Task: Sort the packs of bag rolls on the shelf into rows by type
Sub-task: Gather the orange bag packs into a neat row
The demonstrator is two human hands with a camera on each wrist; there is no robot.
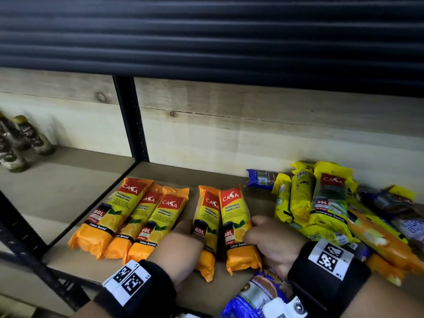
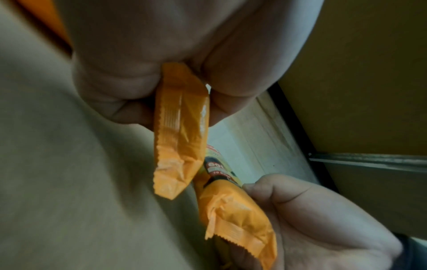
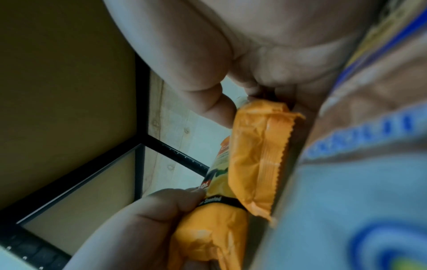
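Three orange 60L bag-roll packs [image 1: 128,216] lie side by side at the shelf's left. Just right of them are two more orange packs. My left hand [image 1: 187,235] grips the left one [image 1: 206,223] around its middle; the left wrist view shows its fingers [image 2: 124,102] curled round the pack's orange end [image 2: 180,131]. My right hand [image 1: 257,228] grips the right one [image 1: 234,216], whose crimped end [image 3: 254,155] sits under its fingers [image 3: 215,109] in the right wrist view. Both packs rest on the shelf board [image 1: 188,177].
A mixed heap of yellow 25L packs [image 1: 325,203], orange packs and blue packs [image 1: 259,177] fills the right side. Another blue pack [image 1: 257,294] lies at the front under my right wrist. A black upright post [image 1: 130,118] divides the shelf; bottles [image 1: 25,138] stand far left.
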